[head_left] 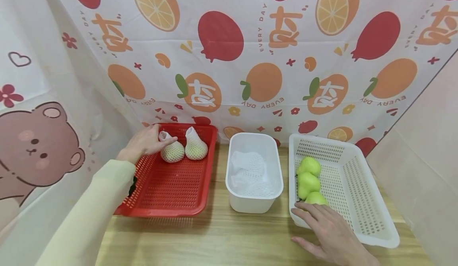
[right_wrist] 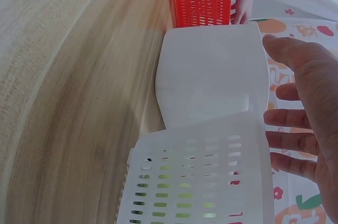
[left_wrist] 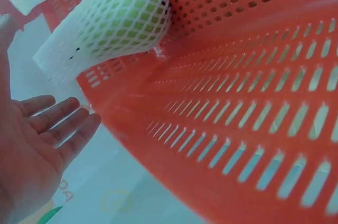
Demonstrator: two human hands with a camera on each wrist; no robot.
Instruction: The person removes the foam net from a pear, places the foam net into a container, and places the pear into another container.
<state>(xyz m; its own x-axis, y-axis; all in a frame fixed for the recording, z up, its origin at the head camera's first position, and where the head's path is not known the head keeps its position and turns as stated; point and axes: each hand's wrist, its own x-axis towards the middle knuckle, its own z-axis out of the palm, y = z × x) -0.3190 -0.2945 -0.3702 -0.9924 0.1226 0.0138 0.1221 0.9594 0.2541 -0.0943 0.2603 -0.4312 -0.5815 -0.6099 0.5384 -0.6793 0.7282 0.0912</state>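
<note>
My left hand (head_left: 147, 139) is over the back left corner of the red basket (head_left: 171, 211), its fingers fairly straight and holding nothing. Beside it, a pear in a white foam net (head_left: 172, 153) lies in the basket, with a second netted pear (head_left: 196, 146) to its right. The left wrist view shows a gap between hand (left_wrist: 39, 147) and net. Over the near left edge of the white basket (head_left: 375, 240) is my right hand (head_left: 329, 230), fingers spread, nothing gripped. Several bare green pears (head_left: 308, 184) line that basket's left side; the nearest is partly hidden by the hand.
Between the baskets stands a white plastic bin (head_left: 255, 204) with white foam nets (head_left: 248, 166) inside. All three stand on a wooden table (head_left: 222, 238). A fruit-print cloth (head_left: 229, 79) hangs close behind them, and a bear-print cloth (head_left: 39, 146) hangs at the left.
</note>
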